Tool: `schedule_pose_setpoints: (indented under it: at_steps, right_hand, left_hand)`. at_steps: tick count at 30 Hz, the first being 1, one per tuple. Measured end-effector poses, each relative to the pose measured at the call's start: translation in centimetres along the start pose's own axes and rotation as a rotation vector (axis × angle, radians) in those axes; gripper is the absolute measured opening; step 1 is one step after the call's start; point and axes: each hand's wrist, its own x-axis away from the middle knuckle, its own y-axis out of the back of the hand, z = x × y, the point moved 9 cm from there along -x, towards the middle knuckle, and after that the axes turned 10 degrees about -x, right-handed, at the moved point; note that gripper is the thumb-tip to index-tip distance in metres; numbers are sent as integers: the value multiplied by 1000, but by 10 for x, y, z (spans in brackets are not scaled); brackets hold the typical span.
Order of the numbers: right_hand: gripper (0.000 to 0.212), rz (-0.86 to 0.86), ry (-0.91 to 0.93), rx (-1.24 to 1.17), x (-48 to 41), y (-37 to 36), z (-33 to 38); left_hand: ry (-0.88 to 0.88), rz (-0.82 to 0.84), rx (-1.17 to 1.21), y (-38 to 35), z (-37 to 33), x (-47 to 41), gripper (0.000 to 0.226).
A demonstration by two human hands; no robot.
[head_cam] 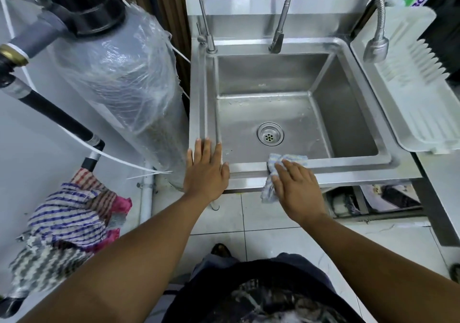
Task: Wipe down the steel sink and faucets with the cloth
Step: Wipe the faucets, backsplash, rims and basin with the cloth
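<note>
Pressing the checked cloth (291, 159) onto the steel sink's front rim (348, 167) with the right hand (296, 185) straight-fingered, left hand (206, 170) spread flat on the near-left corner; likely light, limp, damp, best bunched mid-fold for firmer grip.

My left hand (205, 170) rested on the near left corner of the sink (348, 167). To its right, my right hand (296, 183) lay over the cloth (286, 161) on the near rim. The drain (270, 133) sat beyond and between them, with the faucets (277, 38) behind it. The tank (129, 86) stood left of my left hand and the tray (410, 93) right of my right hand.
</note>
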Motion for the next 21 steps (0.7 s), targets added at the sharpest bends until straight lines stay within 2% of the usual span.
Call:
schedule_pose_setpoints:
  at_steps: [3,7,9,11,14,17,21]
  right_hand:
    - [52,-47,-123,-44,-5,-10,26]
    - [54,19,108,-67,-9,-37,97]
    - [55,61,172,-83,-10,-37,97]
    - [55,68,180,-84,-6,-31,67]
    - [54,-22,29,-38,1,-5,-15]
    - [62,-45,-241,2,8,18,-79]
    - [84,-9,-463,-39,-1,20,-66]
  left_hand:
    - [10,-1,5,1,0,1,63]
    - [16,28,3,0,0,1,63]
    - [11,32,3,-1,0,1,63]
    - [8,25,-1,-1,0,1,63]
    - [12,26,-23,-4,1,1,64]
    - [44,52,-23,-4,0,2,66]
    - [164,146,-5,-2,-15,5,75]
